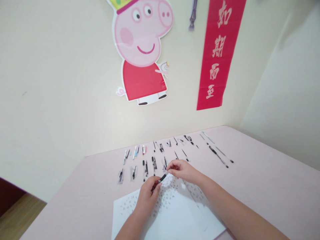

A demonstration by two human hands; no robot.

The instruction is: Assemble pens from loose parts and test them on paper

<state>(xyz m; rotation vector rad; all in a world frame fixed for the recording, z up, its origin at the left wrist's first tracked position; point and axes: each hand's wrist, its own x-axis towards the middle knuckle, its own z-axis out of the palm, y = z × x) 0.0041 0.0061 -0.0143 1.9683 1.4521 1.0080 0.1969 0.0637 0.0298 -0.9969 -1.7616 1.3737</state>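
Note:
A pen [163, 177] with a dark grip section is held at a slant between my two hands, above the sheets of paper. My left hand [149, 190] is closed round its lower end. At the upper end, the fingertips of my right hand [182, 170] pinch the tip, and the exact spot they grip is partly hidden. Beneath both hands lies white paper [172, 223] strewn with many small dark bits or marks, too small to make out. Just beyond my hands, pen parts [154, 164] lie in groups on the pale pink table [90, 186].
Rows of pens, caps and refills [143, 150] stretch along the back of the table. Longer pen parts [218, 156] lie at the right. Behind the table the wall carries a cartoon pig cutout [145, 80] and a red banner [217, 60].

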